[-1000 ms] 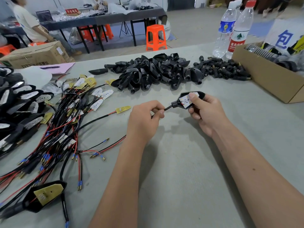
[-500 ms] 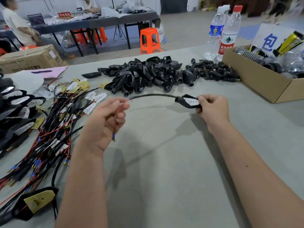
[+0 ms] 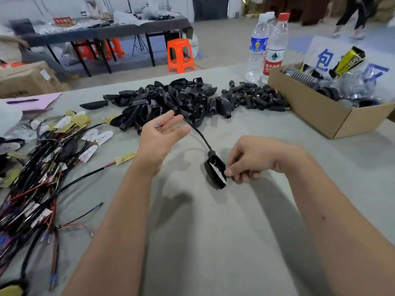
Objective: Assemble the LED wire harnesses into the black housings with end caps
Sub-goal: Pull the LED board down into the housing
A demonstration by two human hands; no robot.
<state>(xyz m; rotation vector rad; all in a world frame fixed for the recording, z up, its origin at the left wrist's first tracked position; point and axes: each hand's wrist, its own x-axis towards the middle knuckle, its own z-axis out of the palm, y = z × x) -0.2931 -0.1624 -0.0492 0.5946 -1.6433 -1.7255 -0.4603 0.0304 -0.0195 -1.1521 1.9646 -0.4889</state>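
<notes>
Right hand (image 3: 252,159) pinches housing (image 3: 214,173); left hand (image 3: 162,133) flat, fingers apart, wire (image 3: 201,135) across it. I'd seat wire fully before capping.

Bright, even overhead light. Soft forearm shadows on grey table (image 3: 213,242). Motion blur on wire harnesses (image 3: 32,178) at left edge. Wide-angle bending at borders; background soft.
</notes>
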